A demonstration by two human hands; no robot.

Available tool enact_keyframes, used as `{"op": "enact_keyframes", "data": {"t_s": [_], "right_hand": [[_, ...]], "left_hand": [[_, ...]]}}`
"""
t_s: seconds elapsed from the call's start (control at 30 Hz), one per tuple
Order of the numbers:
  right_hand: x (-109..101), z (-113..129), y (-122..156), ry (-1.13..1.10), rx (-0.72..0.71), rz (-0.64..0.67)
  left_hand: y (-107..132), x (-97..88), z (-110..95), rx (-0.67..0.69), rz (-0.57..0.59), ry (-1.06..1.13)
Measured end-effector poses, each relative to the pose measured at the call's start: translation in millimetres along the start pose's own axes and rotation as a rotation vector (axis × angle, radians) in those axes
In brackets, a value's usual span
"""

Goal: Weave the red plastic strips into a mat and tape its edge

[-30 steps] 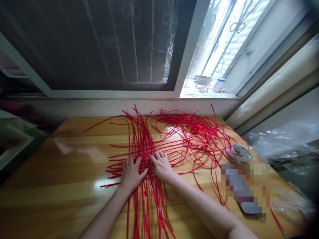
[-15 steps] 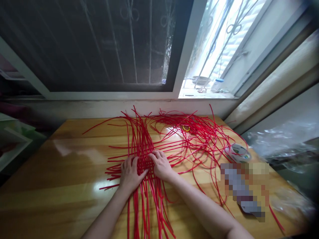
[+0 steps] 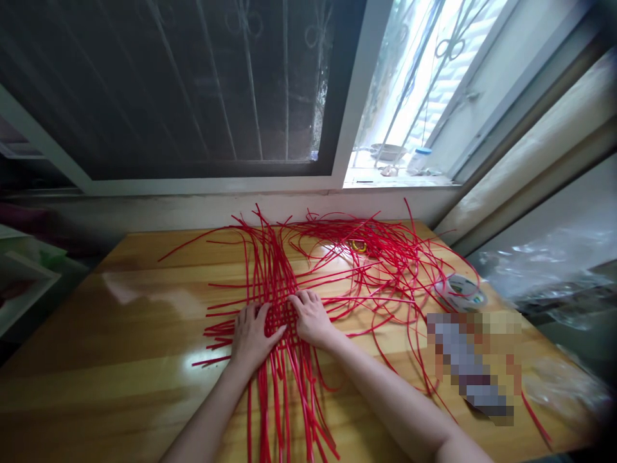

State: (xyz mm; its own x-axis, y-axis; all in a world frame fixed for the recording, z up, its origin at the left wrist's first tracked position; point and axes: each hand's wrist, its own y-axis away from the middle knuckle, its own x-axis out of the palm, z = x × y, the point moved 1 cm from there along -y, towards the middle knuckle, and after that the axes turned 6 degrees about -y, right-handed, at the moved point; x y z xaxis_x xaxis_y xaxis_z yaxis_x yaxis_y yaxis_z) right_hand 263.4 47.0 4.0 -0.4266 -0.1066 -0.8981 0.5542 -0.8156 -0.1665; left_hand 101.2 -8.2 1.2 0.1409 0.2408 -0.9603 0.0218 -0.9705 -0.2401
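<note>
A mesh of crossed red plastic strands (image 3: 278, 315) lies flat on the table, its long loose ends running out on every side. My left hand (image 3: 252, 334) rests palm down on its left part, fingers spread and thumb stretched toward the middle. On the right part, my right hand (image 3: 310, 319) has its fingers bent and closed over the strands at the mesh's edge. Its thumb and exactly which strand it grips are hidden. Both hands touch the mesh, with a narrow strip of the weave showing between them.
A tangled heap of loose red strands (image 3: 385, 238) covers the back right of the wooden table (image 3: 120, 360). A yellow tape measure (image 3: 358, 246) sits among them. Near the right edge are a roll of clear tape (image 3: 461, 293) and a blurred-out item (image 3: 475, 370). A barred window stands behind.
Both hands keep nearly the same places on the mesh. Right of my right hand, some long crosswise strands have shifted slightly toward me. The view has tilted a little.
</note>
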Motion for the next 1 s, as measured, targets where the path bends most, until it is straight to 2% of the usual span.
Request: {"op": "enact_keyframes", "data": {"t_s": [0.33, 0.67, 0.83, 1.0], "right_hand": [[4.4, 2.4, -1.1, 0.036, 0.044, -0.008], [9.6, 1.2, 5.0, -0.023, 0.053, -0.097], [2.7, -2.5, 3.1, -0.086, 0.032, -0.167], [-5.5, -0.6, -9.4, -0.053, 0.016, -0.132]], "left_hand": [[-0.5, -0.7, 1.0, -0.018, 0.021, 0.011], [0.3, 0.3, 1.0, 0.002, 0.003, 0.027], [-1.3, -2.0, 1.0, -0.017, -0.050, 0.024], [-8.5, -5.6, -0.2, -0.022, 0.016, -0.036]]}}
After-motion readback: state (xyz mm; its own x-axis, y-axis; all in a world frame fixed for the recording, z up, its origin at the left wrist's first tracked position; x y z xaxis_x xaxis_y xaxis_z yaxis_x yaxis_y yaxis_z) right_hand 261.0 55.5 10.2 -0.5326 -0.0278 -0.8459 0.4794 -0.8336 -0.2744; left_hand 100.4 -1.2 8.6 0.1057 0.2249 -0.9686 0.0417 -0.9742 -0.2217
